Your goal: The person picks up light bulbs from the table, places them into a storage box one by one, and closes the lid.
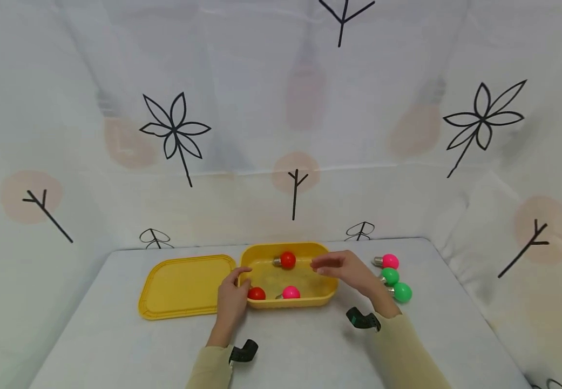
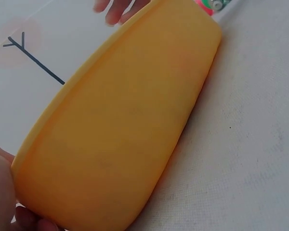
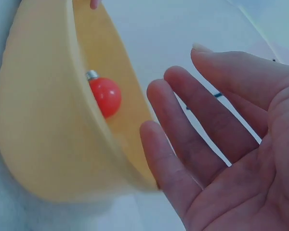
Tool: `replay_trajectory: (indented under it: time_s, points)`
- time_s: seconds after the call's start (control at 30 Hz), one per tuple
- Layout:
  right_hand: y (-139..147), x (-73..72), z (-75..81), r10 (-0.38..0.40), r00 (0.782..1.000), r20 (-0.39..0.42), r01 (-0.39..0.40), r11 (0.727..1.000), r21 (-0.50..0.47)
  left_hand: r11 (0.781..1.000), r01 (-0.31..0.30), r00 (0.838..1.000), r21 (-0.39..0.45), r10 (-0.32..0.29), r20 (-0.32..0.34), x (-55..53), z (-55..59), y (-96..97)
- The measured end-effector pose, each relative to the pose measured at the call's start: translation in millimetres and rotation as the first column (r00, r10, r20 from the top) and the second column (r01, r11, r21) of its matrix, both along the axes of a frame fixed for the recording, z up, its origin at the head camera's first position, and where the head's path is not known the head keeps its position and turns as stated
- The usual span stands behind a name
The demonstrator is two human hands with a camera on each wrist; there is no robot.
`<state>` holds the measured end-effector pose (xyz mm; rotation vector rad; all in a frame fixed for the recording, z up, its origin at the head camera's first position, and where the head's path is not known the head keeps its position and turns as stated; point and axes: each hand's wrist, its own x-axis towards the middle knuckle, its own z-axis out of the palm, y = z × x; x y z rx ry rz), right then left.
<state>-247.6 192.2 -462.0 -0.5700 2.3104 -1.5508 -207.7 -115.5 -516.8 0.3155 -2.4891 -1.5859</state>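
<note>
A deep yellow plastic container [image 1: 290,303] stands on the white table. Inside it lie a red light bulb [image 1: 288,260] towards the back, a second red bulb [image 1: 256,293] at the front left and a pink bulb [image 1: 291,292] near the front wall. My left hand [image 1: 232,300] grips the container's left end, thumb and fingers at the rim. Over the right end hovers my right hand [image 1: 351,270], its fingers spread and relaxed, holding nothing. In the right wrist view that palm [image 3: 231,183] is bare beside the rim, with a red bulb [image 3: 106,96] visible inside.
Left of the container lies a flat yellow lid or tray [image 1: 188,286]. To the right, a pink bulb [image 1: 390,261] and two green bulbs [image 1: 390,276] rest on the table in a row. A patterned white cloth [image 1: 232,210] hangs behind and at both sides.
</note>
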Motion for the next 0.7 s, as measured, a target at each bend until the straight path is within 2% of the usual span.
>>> replay_trajectory:
  time_s: [0.27,0.7]
  points:
    - [15.9,8.6,0.1,-0.076,0.997,0.010,0.076,0.997,-0.006,1.000,-0.008,1.000,0.000,0.008,-0.015,-0.3,-2.4,1.0]
    - [30.5,17.7,-7.1,-0.127,0.992,0.006,0.127,0.991,0.041,1.000,-0.010,1.000,0.001,0.010,-0.013,-0.9,-3.0,1.9]
